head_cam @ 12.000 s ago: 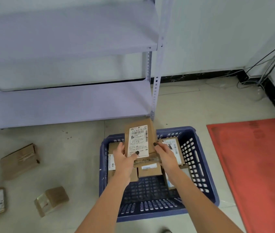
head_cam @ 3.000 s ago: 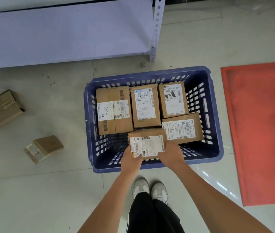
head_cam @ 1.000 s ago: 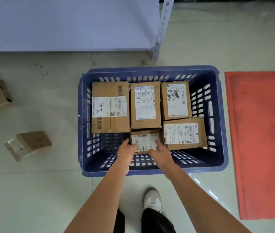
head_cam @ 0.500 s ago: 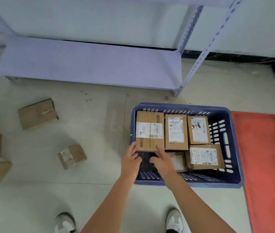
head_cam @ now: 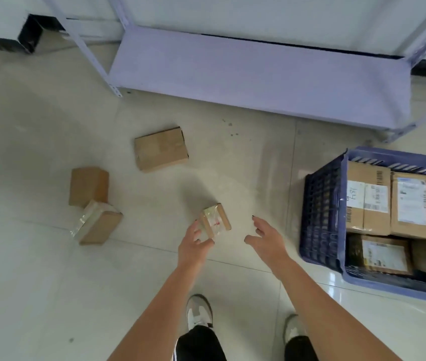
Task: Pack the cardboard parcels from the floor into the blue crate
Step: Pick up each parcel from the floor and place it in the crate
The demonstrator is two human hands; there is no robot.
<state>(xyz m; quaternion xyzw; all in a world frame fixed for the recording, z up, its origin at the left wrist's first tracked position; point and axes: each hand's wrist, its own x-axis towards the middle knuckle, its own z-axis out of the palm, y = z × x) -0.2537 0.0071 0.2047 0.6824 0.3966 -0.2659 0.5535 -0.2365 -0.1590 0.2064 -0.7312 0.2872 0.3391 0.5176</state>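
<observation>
The blue crate [head_cam: 321, 217] stands on the floor at the right with several labelled cardboard parcels [head_cam: 368, 201] packed inside. A small taped parcel [head_cam: 217, 221] lies on the floor in the middle. My left hand [head_cam: 193, 244] is open, its fingertips at the near left side of that parcel. My right hand [head_cam: 266, 237] is open to the right of it, a short gap away. Three more parcels lie to the left: a flat one [head_cam: 161, 148], a plain one [head_cam: 89, 186] and a taped one [head_cam: 97, 222] leaning against it.
A pale purple metal shelf unit [head_cam: 259, 71] stands behind, its lowest board just above the floor and its leg [head_cam: 86, 48] at the left. My two shoes [head_cam: 199, 311] are on the tiles below my arms.
My hands have left the crate and swung left to the small taped parcel on the floor. The view has turned left, so the crate now sits at the right edge.
</observation>
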